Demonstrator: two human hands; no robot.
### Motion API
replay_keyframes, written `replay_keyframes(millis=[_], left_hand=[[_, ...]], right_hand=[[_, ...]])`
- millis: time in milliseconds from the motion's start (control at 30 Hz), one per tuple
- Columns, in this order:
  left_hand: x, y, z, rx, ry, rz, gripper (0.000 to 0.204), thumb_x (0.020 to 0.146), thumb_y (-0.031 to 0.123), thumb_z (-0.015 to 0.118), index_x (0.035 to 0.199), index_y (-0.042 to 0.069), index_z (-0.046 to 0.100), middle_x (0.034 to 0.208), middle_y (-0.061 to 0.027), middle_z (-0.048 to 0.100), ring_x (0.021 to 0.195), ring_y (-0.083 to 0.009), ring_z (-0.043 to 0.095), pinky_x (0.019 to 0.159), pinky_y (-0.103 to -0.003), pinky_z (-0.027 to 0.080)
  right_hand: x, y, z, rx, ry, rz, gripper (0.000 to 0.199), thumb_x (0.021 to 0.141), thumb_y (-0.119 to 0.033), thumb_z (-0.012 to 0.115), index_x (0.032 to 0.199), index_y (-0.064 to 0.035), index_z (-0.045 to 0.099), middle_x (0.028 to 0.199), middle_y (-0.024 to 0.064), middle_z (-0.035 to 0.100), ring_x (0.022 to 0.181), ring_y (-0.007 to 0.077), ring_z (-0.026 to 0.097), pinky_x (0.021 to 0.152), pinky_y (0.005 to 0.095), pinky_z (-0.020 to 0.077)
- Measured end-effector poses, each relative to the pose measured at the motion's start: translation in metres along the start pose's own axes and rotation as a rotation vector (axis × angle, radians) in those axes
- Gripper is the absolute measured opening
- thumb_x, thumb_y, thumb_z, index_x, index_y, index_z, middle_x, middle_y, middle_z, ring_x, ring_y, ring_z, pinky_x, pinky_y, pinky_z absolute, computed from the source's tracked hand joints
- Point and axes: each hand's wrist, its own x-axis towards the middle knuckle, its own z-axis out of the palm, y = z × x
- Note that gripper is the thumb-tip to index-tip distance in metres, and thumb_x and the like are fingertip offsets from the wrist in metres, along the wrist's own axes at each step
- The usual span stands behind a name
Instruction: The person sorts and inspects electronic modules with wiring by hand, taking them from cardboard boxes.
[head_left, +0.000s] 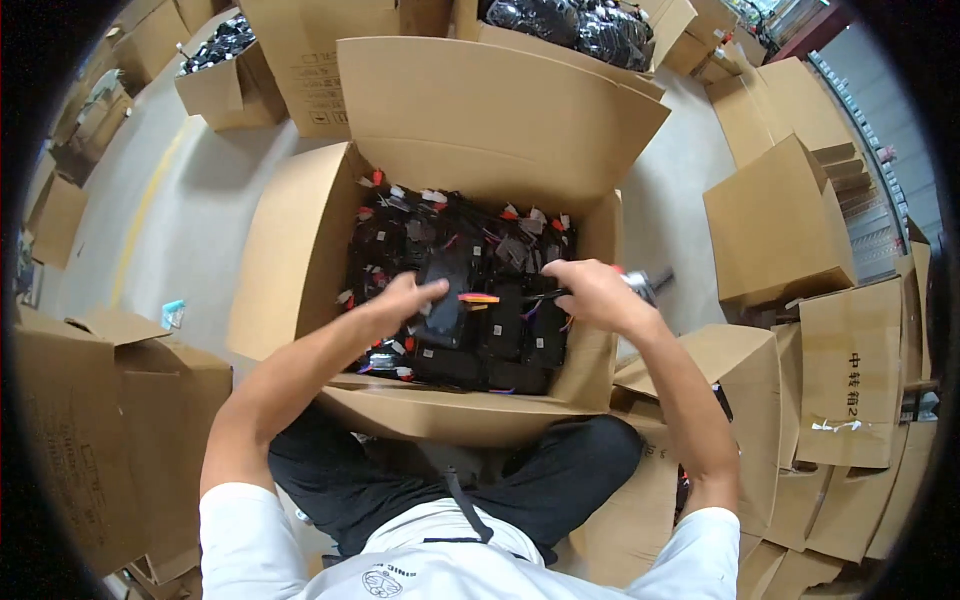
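Note:
An open cardboard box (480, 165) stands between my legs, filled with rows of black rectangular units with cables and red, white and coloured plugs. My left hand (405, 298) grips one flat black unit (445, 320) by its left side, thumb over its top face. From this unit's right side a bundle of coloured wires (478, 298) and a black cable (540, 296) run toward my right hand (592, 290). The right fingers are closed on the cable. Beyond that fist, a blurred white and dark cable end (645, 284) sticks out over the box's right wall.
Behind stand a carton of black-wrapped goods (580, 30) and a smaller carton of black parts (228, 80). Cartons (775, 225) and flattened cardboard (850, 370) crowd the right. Another carton (110, 420) stands at left. A yellow line (150, 210) crosses the grey floor.

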Motion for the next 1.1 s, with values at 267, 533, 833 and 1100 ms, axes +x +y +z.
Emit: replay_keyframes(millis=[267,533,833,1100], left_hand=[[0.102,-0.083,0.035,-0.107,-0.128,-0.026,0.081,0.086,0.043,0.076,0.147,0.005,0.039,0.138,-0.0127,0.055,0.123,-0.0276,0.051,0.103,-0.044,0.041],[0.147,-0.148,-0.094,-0.039,0.011,-0.086,0.077,0.094,0.046,0.066,0.153,0.010,0.032,0.146,-0.0161,0.044,0.133,-0.0272,0.042,0.108,-0.043,0.036],[0.114,-0.121,0.035,0.491,0.000,0.017,0.065,0.099,0.044,0.060,0.146,0.003,0.042,0.102,-0.0100,0.068,0.095,-0.0252,0.063,0.087,-0.037,0.049],[0.092,-0.070,-0.002,0.658,0.127,0.457,0.041,0.092,0.021,0.066,0.122,-0.006,0.060,0.113,-0.0169,0.069,0.103,-0.0244,0.065,0.090,-0.036,0.049]], right_hand=[[-0.098,0.032,-0.027,-0.087,0.295,0.086,0.040,0.082,-0.015,0.074,0.119,-0.0036,0.063,0.115,0.0167,0.065,0.111,0.0359,0.060,0.094,0.0431,0.0496],[-0.362,0.111,-0.031,0.289,0.851,0.892,0.033,0.093,-0.018,0.066,0.117,0.0039,0.064,0.108,0.0163,0.071,0.099,0.0258,0.068,0.086,0.0368,0.0530],[-0.558,0.137,0.175,0.458,0.551,1.538,0.057,0.087,-0.048,0.068,0.108,0.0056,0.069,0.092,0.0154,0.073,0.086,0.0218,0.068,0.080,0.0362,0.0533],[-0.422,0.191,0.184,0.217,0.312,1.502,0.060,0.078,-0.037,0.077,0.114,0.0072,0.056,0.114,0.0305,0.064,0.109,0.0432,0.062,0.094,0.0485,0.0499]])
